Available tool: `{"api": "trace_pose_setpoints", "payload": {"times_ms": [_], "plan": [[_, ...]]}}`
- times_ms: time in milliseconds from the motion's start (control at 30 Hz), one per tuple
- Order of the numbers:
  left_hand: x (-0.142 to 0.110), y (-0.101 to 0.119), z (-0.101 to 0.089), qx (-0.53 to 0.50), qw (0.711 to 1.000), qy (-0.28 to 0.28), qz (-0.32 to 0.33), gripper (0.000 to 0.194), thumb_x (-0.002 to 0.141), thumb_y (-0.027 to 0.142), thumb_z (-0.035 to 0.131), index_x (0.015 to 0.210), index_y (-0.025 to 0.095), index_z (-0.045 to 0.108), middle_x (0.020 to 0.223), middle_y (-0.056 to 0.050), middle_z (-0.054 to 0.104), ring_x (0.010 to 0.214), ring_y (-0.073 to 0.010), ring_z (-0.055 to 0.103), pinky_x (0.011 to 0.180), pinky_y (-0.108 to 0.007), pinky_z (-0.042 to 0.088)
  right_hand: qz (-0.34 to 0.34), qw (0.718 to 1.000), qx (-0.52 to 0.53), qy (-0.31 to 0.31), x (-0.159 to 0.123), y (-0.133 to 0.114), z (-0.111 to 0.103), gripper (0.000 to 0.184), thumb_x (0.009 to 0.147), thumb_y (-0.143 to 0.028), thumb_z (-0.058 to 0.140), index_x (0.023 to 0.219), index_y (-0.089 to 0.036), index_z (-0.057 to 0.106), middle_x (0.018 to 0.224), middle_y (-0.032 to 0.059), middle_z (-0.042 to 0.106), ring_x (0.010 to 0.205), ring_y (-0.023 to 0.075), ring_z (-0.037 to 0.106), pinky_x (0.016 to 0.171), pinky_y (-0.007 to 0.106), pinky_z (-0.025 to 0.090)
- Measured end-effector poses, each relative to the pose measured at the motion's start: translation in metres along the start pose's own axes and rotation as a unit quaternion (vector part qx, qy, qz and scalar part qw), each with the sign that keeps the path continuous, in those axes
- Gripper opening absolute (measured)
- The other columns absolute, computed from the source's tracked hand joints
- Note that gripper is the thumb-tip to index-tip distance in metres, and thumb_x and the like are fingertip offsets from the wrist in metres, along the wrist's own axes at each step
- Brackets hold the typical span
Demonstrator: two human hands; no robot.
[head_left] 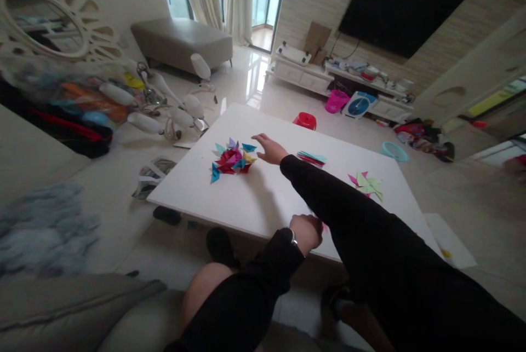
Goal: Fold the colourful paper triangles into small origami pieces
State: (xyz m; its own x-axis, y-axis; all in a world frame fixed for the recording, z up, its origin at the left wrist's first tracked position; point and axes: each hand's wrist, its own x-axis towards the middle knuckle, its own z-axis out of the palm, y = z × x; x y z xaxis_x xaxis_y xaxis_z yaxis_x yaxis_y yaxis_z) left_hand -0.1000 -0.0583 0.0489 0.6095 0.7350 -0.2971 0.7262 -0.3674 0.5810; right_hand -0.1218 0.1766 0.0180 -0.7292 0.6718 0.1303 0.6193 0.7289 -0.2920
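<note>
My right hand [269, 149] reaches far across the white table [263, 198], fingers stretched out, its tips just right of a pile of folded paper triangles [230, 160] in pink, red, blue and yellow. It holds nothing. My left hand [307, 232] rests near the table's front edge, fingers curled, with a bit of pink paper [325, 227] showing at its right side. A flat stack of coloured paper sheets [311, 158] lies behind my right forearm. A green and pink folded paper piece [367, 184] lies on the right part of the table.
A chandelier [164, 105] lies on the floor left of the table. A red bowl [304, 120] and a pink basket [336, 101] sit on the floor beyond. A grey bench [183, 40] stands at the back. My knee [205, 286] is below the table's edge.
</note>
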Motion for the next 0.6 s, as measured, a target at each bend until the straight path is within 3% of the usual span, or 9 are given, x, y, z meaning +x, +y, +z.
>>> {"api": "trace_pose_setpoints", "payload": {"times_ms": [133, 233, 300, 367, 467, 533, 600], "plan": [[0.001, 0.007, -0.006, 0.024, 0.999, -0.022, -0.021, 0.035, 0.09, 0.021, 0.052, 0.119, 0.017, 0.072, 0.115, -0.02, 0.073, 0.108, -0.0335, 0.071, 0.086, -0.043, 0.058, 0.056, 0.998, -0.03, 0.022, -0.063, 0.057, -0.068, 0.059, 0.082, -0.014, 0.064, 0.14, -0.017, 0.052, 0.143, 0.0136, 0.05, 0.113, 0.0256, 0.062, 0.1, 0.041, 0.051], [0.002, 0.012, -0.01, 0.033, 0.999, -0.033, -0.024, 0.034, 0.093, 0.023, 0.051, 0.121, 0.017, 0.07, 0.117, -0.019, 0.073, 0.11, -0.0329, 0.071, 0.09, -0.043, 0.057, 0.136, 0.989, -0.037, 0.036, -0.14, 0.095, -0.104, 0.054, 0.081, -0.019, 0.066, 0.134, -0.017, 0.057, 0.136, 0.0135, 0.054, 0.101, 0.0238, 0.065, 0.093, 0.039, 0.053], [0.003, 0.013, -0.012, 0.044, 0.998, -0.037, -0.026, 0.034, 0.094, 0.027, 0.052, 0.123, 0.016, 0.068, 0.12, -0.02, 0.072, 0.112, -0.0332, 0.07, 0.092, -0.043, 0.056, 0.197, 0.979, -0.032, 0.032, -0.203, 0.113, -0.114, 0.049, 0.082, -0.022, 0.067, 0.13, -0.018, 0.059, 0.133, 0.0134, 0.055, 0.097, 0.0223, 0.066, 0.091, 0.037, 0.054], [0.006, 0.014, -0.011, 0.061, 0.997, -0.041, -0.03, 0.035, 0.095, 0.03, 0.052, 0.123, 0.015, 0.067, 0.123, -0.02, 0.07, 0.114, -0.0334, 0.069, 0.093, -0.043, 0.055, 0.268, 0.963, -0.02, 0.027, -0.267, 0.121, -0.109, 0.046, 0.084, -0.023, 0.065, 0.13, -0.017, 0.059, 0.13, 0.0143, 0.057, 0.095, 0.0217, 0.066, 0.091, 0.037, 0.054], [0.014, 0.016, -0.006, 0.083, 0.995, -0.052, -0.032, 0.036, 0.095, 0.031, 0.052, 0.125, 0.015, 0.066, 0.126, -0.019, 0.069, 0.116, -0.0329, 0.068, 0.094, -0.042, 0.054, 0.331, 0.943, -0.016, -0.023, -0.347, 0.12, -0.082, 0.061, 0.083, -0.04, 0.072, 0.138, -0.019, 0.055, 0.134, 0.017, 0.054, 0.115, 0.0285, 0.061, 0.103, 0.042, 0.047], [0.02, 0.017, -0.002, 0.092, 0.993, -0.063, -0.032, 0.037, 0.095, 0.031, 0.052, 0.126, 0.016, 0.065, 0.127, -0.018, 0.069, 0.117, -0.0324, 0.067, 0.095, -0.042, 0.054, 0.367, 0.929, -0.023, -0.044, -0.376, 0.114, -0.058, 0.078, 0.08, -0.053, 0.075, 0.146, -0.021, 0.048, 0.139, 0.0196, 0.05, 0.126, 0.035, 0.055, 0.108, 0.049, 0.042], [0.027, 0.019, 0.003, 0.101, 0.992, -0.073, -0.033, 0.038, 0.095, 0.03, 0.052, 0.128, 0.016, 0.064, 0.128, -0.018, 0.069, 0.118, -0.0321, 0.067, 0.095, -0.042, 0.054, 0.383, 0.922, -0.028, -0.054, -0.384, 0.107, -0.035, 0.095, 0.073, -0.064, 0.078, 0.152, -0.025, 0.042, 0.148, 0.0214, 0.041, 0.135, 0.0416, 0.046, 0.111, 0.055, 0.037]]}}
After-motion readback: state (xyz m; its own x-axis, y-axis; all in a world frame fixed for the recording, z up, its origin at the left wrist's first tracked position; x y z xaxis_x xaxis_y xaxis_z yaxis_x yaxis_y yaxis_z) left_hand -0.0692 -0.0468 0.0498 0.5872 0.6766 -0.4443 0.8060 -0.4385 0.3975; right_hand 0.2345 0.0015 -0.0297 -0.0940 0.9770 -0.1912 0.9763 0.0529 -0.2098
